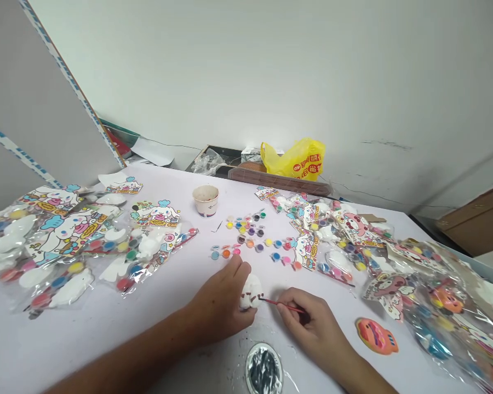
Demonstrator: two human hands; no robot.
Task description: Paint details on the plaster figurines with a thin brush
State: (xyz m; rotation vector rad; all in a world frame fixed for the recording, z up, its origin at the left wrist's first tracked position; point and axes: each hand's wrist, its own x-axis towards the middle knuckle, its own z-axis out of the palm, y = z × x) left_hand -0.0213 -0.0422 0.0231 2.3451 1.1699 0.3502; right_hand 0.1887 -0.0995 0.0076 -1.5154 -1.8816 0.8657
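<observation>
My left hand (222, 303) grips a small white plaster figure (251, 290) with dark marks near its base, holding it just above the white table (107, 328). My right hand (310, 320) pinches a thin red paintbrush (280, 304), and the brush tip touches the figure's lower right side. Small open paint pots (246, 235) in several colours lie scattered on the table just beyond both hands.
A paper cup (206, 199) stands behind the pots. Clear packets of plaster figures and paints lie in heaps at left (66, 241) and right (394, 257). A painted orange-pink figure (377, 336) lies right of my right hand. A foil-rimmed hole (263, 370) sits at the near edge. A yellow bag (296, 157) rests by the wall.
</observation>
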